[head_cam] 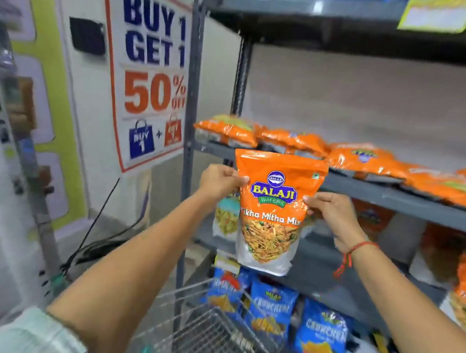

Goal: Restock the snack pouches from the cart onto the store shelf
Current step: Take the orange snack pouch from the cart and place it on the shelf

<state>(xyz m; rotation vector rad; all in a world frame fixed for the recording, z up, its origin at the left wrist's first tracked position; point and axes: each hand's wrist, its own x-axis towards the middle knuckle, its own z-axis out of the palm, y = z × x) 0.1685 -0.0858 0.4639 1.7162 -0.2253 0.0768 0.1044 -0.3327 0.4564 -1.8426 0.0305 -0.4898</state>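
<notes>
Both hands, left (220,182) and right (332,214), fingers clamped on pouch (275,207) edges; pouch upright, shelf (378,192) just behind and above, left end bare.

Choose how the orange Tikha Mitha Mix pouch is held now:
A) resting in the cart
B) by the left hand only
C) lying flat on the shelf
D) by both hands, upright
D: the left hand and right hand pinch the pouch by its side edges, upright.
</notes>
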